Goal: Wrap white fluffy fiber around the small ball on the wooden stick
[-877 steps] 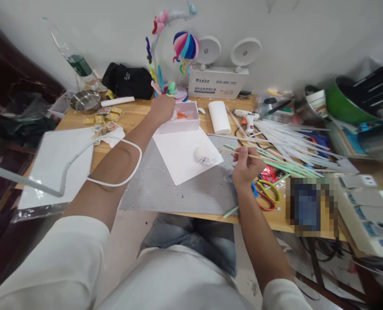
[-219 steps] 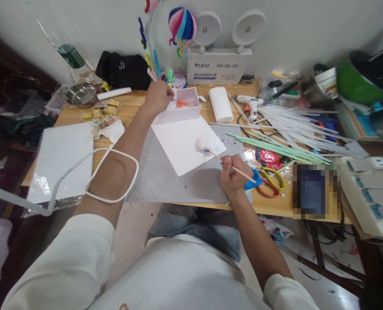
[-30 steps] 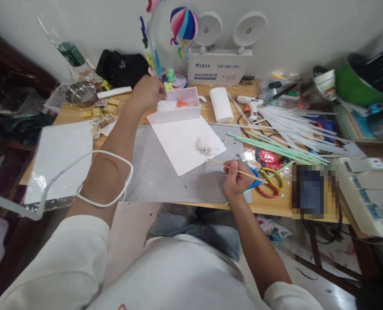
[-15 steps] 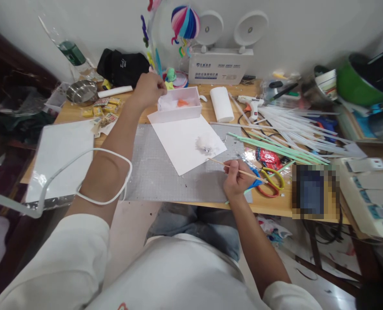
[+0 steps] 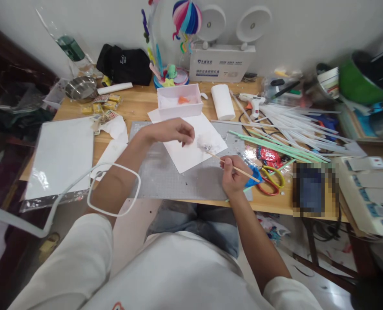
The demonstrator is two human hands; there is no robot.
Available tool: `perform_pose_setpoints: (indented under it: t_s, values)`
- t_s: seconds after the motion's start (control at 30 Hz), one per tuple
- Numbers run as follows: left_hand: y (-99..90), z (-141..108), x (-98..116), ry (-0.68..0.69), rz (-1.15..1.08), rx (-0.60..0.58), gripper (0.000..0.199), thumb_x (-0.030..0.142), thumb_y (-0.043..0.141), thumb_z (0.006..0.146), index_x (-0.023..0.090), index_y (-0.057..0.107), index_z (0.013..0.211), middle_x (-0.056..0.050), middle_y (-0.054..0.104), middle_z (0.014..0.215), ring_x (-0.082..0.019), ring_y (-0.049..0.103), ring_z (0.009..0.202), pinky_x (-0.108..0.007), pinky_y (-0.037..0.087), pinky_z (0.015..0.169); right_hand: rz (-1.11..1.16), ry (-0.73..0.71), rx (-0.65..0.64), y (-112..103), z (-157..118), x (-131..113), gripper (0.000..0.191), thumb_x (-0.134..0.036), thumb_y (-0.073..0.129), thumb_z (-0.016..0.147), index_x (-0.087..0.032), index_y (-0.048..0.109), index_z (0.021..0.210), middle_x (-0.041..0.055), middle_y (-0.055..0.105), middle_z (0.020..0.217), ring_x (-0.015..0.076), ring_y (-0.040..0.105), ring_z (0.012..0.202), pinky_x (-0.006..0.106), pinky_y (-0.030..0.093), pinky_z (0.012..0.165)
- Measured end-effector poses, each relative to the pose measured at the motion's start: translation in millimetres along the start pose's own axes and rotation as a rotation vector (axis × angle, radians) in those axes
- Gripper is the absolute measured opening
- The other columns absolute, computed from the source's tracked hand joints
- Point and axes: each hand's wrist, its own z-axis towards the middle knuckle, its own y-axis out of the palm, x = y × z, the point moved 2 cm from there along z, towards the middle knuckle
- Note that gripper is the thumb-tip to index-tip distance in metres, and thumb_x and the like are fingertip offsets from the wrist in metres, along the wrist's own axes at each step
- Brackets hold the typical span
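My right hand [image 5: 235, 175] grips a thin wooden stick [image 5: 220, 159]. The stick's far tip meets the near edge of a fluffy white clump [image 5: 207, 140] with small dark bits at its base. Under the clump lies a white sheet of paper [image 5: 180, 160], set at an angle on a grey cutting mat [image 5: 159, 181]. My left hand [image 5: 184, 132] hovers over the paper, just left of the clump, fingers curled together; whatever they may hold is too small to make out. Behind it stands a white open box [image 5: 180, 107] holding white material and an orange piece [image 5: 183, 100].
Scissors [image 5: 270, 183], green strips [image 5: 275, 148], many white strips [image 5: 294, 122] and a glue gun [image 5: 253, 103] lie to the right. A white roll [image 5: 223, 102] stands behind the paper. A white loop on an arm [image 5: 114, 213] surrounds my left forearm. A metal bowl [image 5: 81, 89] sits back left.
My left hand has come back from beside the white box, moving right and nearer, over the paper by the clump. The stick's tip has shifted slightly closer to the clump.
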Motion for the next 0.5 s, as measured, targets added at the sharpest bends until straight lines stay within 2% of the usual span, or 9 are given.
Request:
perform_pose_setpoints:
  t_s: [0.07,0.17,0.23,0.37,0.5]
  values:
    - [20.1,3,-15,-0.030,0.003,-0.090,0.019,0.033,0.072,0.082,0.015,0.068,0.080,-0.001,0.067,0.070,-0.011,0.060,0.066,-0.025,0.044,0.067,-0.029,-0.030,-0.033,1,1,-1,0.030,-0.035,0.048,0.101,-0.023,0.070,0.084,0.0007,0.070,0.070,0.0146,0.066,0.067,0.029,0.050,0.065]
    - [41.6,13,-34,-0.024,-0.006,-0.126,0.017,0.031,0.069,0.083,0.014,0.069,0.080,-0.001,0.067,0.072,-0.011,0.059,0.067,-0.024,0.043,0.068,-0.056,-0.053,-0.044,2,3,-2,0.027,-0.033,0.050,0.100,-0.023,0.070,0.086,0.0008,0.071,0.072,0.0147,0.067,0.069,0.029,0.051,0.067]
    - [50.6,20,-43,0.004,0.026,-0.076,0.015,0.029,0.068,0.082,0.014,0.070,0.080,-0.001,0.068,0.072,-0.011,0.059,0.068,-0.024,0.043,0.068,-0.072,-0.049,-0.025,2,4,-3,0.026,-0.032,0.050,0.100,-0.023,0.070,0.087,0.0011,0.072,0.073,0.0146,0.067,0.070,0.029,0.051,0.068]
    - [61.0,29,-54,0.041,0.158,0.124,0.011,0.023,0.068,0.083,0.015,0.075,0.083,-0.002,0.074,0.079,-0.013,0.063,0.074,-0.025,0.044,0.072,-0.096,-0.010,-0.002,1,6,-4,0.030,-0.035,0.047,0.101,-0.022,0.070,0.086,0.0026,0.073,0.075,0.0151,0.068,0.071,0.029,0.052,0.070]
    - [70.6,32,-60,0.083,0.225,0.242,0.012,0.023,0.068,0.086,0.017,0.078,0.089,-0.003,0.078,0.089,-0.016,0.068,0.083,-0.027,0.047,0.078,-0.111,0.041,-0.002,1,5,-1,0.035,-0.040,0.045,0.102,-0.022,0.070,0.087,0.0031,0.073,0.076,0.0160,0.068,0.073,0.031,0.052,0.072]
